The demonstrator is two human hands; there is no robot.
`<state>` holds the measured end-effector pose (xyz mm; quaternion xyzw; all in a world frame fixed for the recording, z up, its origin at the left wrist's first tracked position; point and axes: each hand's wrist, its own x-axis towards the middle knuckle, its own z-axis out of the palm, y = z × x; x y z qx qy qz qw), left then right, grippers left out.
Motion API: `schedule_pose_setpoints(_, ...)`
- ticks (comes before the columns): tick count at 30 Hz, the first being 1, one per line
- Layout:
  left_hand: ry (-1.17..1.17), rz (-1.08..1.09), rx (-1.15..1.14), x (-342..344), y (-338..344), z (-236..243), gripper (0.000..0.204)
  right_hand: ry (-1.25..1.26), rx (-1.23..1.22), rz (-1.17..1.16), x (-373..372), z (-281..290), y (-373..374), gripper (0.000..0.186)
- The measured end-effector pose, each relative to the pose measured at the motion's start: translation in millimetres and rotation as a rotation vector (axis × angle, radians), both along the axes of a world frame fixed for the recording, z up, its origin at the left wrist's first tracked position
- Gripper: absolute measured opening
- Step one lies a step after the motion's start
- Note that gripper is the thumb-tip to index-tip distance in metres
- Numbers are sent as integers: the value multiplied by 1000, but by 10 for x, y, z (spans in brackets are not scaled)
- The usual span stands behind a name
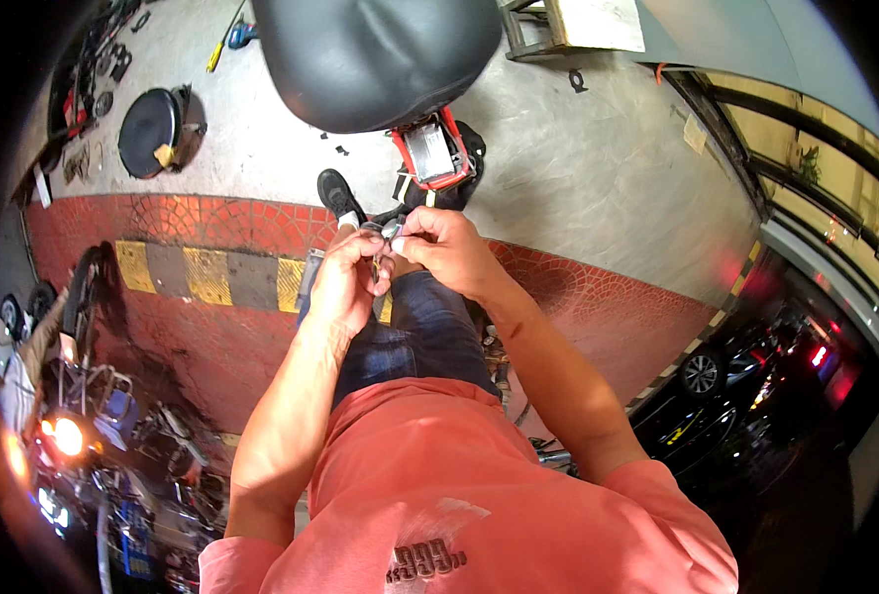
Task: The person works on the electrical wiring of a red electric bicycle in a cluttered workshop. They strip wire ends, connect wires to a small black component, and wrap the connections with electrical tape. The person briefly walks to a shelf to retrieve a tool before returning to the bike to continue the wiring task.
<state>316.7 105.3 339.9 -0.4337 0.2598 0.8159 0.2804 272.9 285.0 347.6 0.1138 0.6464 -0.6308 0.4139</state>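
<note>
My left hand [345,280] and my right hand [448,249] meet above my knees, with fingertips almost touching. Pinched between them is a small grey, rounded part [390,229], mostly hidden by the fingers. The left hand's fingers curl round its near side, while the right thumb and forefinger close on it from the other side. Just beyond my hands stands a scooter with a black seat [385,54] and a red-edged rear end [431,150]. One black shoe [337,193] shows on the floor left of the scooter's wheel.
A round black stool [150,134] stands at the left, near a yellow-handled screwdriver [214,55] and a blue tool [243,36]. Yellow-and-grey kerb blocks [206,277] cross the red paving. Parked motorbikes [142,436] crowd the lower left; a dark car [726,391] is at right.
</note>
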Motion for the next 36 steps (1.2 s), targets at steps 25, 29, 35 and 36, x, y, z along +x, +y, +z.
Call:
schedule_pose_setpoints(25, -190, 355, -120, 62, -732, -1542, 11, 91, 738, 185, -1222, -2359, -172, 35)
schedule_pose_setpoints(29, -230, 379, -106, 22, -702, -1599, 11, 140, 727, 157, -1316, -2505, -169, 35)
schedule_pose_setpoints(35, -236, 341, -83, 111, -592, -1858, 18, 183, 699, 148, -1407, -2616, -285, 34)
schedule_pose_setpoints(36, -232, 323, -85, 122, -576, -1888, 19, 194, 687, 126, -1403, -2632, -306, 33)
